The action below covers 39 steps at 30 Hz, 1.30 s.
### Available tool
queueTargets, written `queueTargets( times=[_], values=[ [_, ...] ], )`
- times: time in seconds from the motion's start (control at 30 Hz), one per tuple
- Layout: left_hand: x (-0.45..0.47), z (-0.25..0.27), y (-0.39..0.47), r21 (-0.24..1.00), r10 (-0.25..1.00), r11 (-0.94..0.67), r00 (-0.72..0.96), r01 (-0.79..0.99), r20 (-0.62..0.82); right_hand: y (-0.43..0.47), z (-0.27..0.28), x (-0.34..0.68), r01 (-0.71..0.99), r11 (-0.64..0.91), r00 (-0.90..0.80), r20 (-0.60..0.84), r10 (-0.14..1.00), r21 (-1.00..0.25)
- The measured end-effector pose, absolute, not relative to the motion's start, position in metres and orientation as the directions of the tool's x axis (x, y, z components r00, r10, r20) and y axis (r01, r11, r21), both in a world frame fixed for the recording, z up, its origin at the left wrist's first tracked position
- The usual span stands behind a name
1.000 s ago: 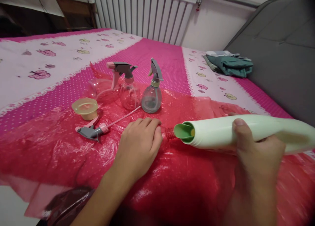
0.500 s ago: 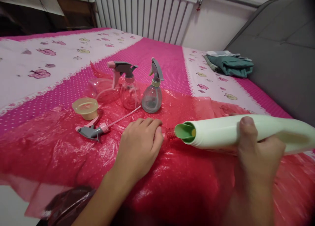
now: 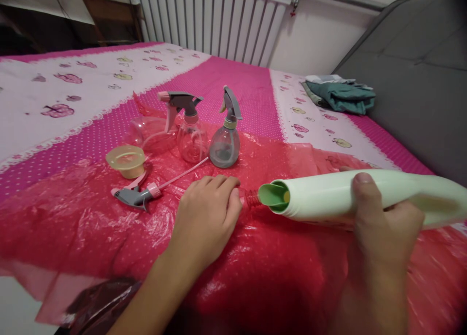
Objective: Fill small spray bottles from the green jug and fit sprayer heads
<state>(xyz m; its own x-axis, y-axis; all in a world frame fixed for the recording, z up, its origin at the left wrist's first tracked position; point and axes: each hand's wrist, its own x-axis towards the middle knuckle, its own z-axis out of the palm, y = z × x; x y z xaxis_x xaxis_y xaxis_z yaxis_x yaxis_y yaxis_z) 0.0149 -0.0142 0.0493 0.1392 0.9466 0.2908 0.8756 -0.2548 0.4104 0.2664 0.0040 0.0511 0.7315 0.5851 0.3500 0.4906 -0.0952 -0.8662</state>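
My left hand (image 3: 209, 213) is wrapped round a clear pink spray bottle, whose threaded neck (image 3: 251, 198) points right; its body is hidden under my fingers. My right hand (image 3: 383, 218) grips a large pale green detergent bottle (image 3: 321, 194), tilted nearly flat. Its green pouring spout (image 3: 272, 196) meets the neck of the spray bottle. No liquid can be made out between them. Left of my left hand lies a loose grey and pink spray trigger head (image 3: 134, 196) with its thin tube. A yellow cap (image 3: 126, 160) sits just behind that head.
A pink spray bottle (image 3: 191, 142) and a grey one (image 3: 225, 147) stand behind my left hand. Another clear bottle (image 3: 149, 133) lies on its side. Red plastic sheeting (image 3: 73, 223) covers the bed. Folded clothes (image 3: 339, 95) lie by the grey headboard (image 3: 408, 67).
Almost nothing differs. Both hands keep their grips, and the detergent bottle's spout stays at the spray bottle's neck.
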Motion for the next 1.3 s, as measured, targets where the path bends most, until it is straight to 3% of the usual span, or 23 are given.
queueTargets(
  times=[1.3],
  values=[
    [0.0161, 0.0514, -0.0138, 0.414, 0.957, -0.238, 0.139, 0.879, 0.256, 0.0040, 0.0532, 0.2670, 0.472, -0.085, 0.723, 0.330, 0.607, -0.877]
  ],
)
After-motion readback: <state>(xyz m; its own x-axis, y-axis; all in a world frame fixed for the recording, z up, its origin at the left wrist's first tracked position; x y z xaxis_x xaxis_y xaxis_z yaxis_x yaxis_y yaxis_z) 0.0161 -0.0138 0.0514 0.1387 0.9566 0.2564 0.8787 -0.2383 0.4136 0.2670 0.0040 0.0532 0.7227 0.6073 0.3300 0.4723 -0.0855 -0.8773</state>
